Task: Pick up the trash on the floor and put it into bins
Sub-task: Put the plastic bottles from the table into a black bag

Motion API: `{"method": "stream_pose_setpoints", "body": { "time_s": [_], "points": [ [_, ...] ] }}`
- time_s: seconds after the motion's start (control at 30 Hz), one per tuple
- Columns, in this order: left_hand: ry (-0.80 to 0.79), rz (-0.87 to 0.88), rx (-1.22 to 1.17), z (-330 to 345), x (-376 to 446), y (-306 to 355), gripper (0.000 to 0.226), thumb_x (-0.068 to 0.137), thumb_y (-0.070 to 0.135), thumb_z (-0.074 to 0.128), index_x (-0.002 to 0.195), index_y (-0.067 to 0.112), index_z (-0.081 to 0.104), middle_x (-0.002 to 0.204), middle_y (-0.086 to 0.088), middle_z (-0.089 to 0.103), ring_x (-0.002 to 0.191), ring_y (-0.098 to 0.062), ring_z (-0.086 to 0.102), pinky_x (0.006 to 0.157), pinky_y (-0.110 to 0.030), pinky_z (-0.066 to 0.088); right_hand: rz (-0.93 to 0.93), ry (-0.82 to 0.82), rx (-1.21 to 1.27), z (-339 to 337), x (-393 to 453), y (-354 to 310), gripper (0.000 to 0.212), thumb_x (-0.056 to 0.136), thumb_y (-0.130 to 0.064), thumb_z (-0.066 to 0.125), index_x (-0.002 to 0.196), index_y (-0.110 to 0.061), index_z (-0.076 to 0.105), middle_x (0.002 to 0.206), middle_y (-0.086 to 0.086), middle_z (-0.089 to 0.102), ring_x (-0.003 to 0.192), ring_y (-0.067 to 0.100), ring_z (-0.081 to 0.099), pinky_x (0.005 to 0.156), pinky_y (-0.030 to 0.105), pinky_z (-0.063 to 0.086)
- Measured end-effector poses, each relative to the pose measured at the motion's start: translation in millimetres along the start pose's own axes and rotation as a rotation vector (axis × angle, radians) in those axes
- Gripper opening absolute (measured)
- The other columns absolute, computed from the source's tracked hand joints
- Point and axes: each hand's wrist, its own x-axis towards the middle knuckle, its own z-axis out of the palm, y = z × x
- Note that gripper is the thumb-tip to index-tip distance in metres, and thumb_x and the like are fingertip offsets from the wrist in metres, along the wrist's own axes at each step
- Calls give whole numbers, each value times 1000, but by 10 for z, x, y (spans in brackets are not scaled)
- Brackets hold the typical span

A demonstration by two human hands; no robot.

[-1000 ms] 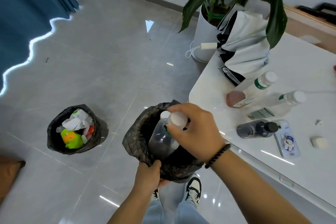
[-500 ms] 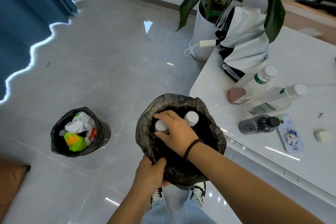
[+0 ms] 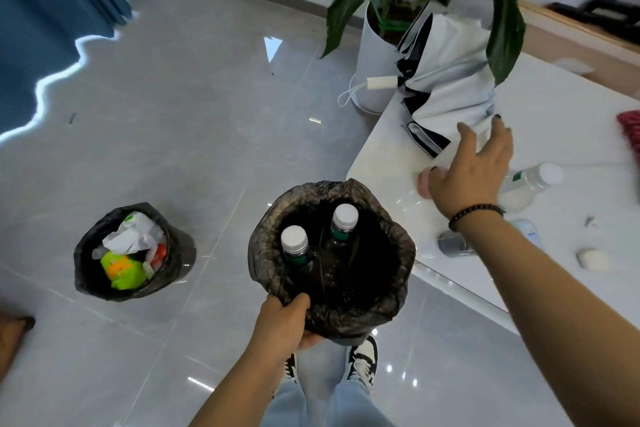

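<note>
A: Status of the black-lined bin?
B: Left hand grips its rim. Two white-capped dark plastic bottles now stand inside.
A: Right hand?
B: Released, fingers spread, now over the white tabletop; remaining bottles lie there.

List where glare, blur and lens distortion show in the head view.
Head view: bright glare rims the curtain's hem and streaks the glossy floor; the reaching right hand is motion-blurred, as are the bottles on the table behind it; the wide-angle lens bows the table's edge and the baseboard.
</note>
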Motion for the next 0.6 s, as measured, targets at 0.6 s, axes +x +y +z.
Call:
{"method": "stream_pose_setpoints", "body": {
  "time_s": [0.6],
  "points": [
    [55, -44, 3, 123, 53, 11, 22, 94, 10, 52, 116, 8, 55, 101, -18, 70, 84, -32, 72, 66, -38, 61, -140, -11, 414, -75, -200, 230, 46, 85, -5, 60, 129, -9, 49, 123, 11, 52, 113, 24, 50, 91, 45, 47]
  ]
}}
